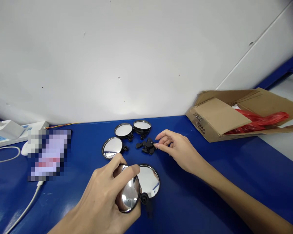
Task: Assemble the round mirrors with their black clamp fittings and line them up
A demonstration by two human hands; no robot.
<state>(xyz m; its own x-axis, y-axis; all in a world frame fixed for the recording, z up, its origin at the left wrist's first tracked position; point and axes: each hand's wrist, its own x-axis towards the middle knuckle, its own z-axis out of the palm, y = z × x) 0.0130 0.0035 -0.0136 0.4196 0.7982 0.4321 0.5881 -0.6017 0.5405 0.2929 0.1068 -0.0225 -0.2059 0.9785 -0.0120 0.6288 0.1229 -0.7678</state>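
Two bare hands work over a glossy blue counter (200,198). At lower centre, the left hand (100,191) wraps firmly around a round, domed, chrome-rimmed mirror (128,195), tilted on edge beside a second round mirror (148,180) with a black plastic knob (144,198) at its rim. At centre, the right hand (178,151) pinches narrowly at a small heap of black plastic parts (146,146); any held piece cannot be told. Three more round mirrors (123,130) lie just beyond. Open counter spreads rightward to a brown cardboard box (234,117) at upper right, holding a red plastic bag (258,118).
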